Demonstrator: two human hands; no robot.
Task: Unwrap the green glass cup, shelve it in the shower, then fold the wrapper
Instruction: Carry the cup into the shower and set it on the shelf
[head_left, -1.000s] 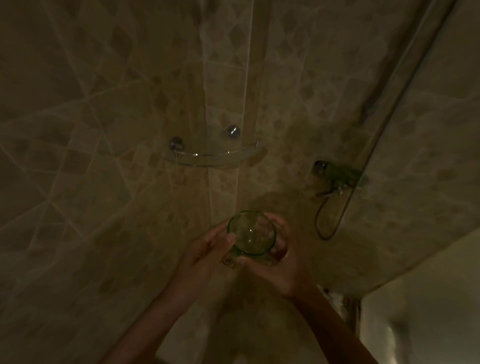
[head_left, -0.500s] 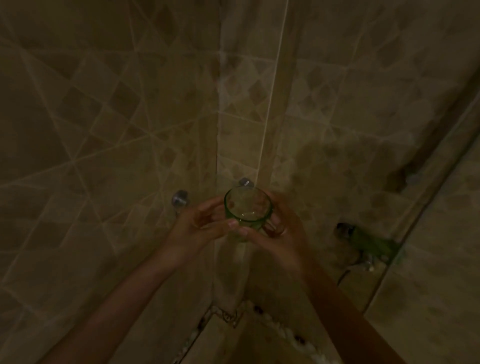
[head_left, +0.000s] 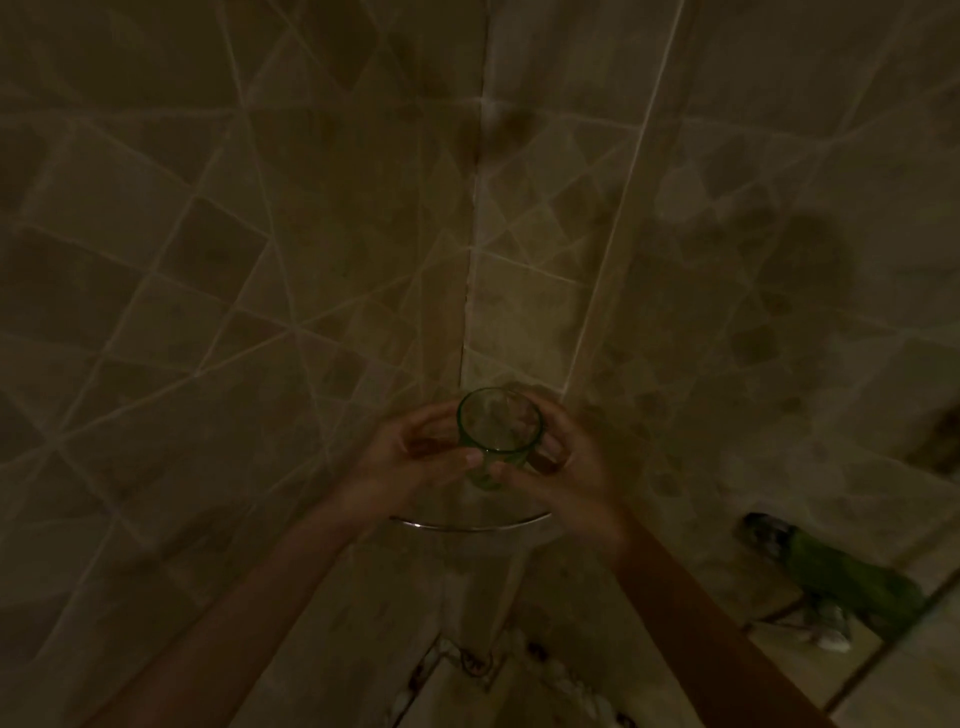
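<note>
Green glass cup (head_left: 498, 431) between both hands' fingers (head_left: 470, 460).

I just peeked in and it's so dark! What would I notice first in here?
First you'd spot the green glass cup, held upright by both hands in the tiled corner, the left hand on one side and the right hand on the other. Just below them curves the edge of a glass corner shelf. Low on the right wall sits a greenish shower tap.
</note>
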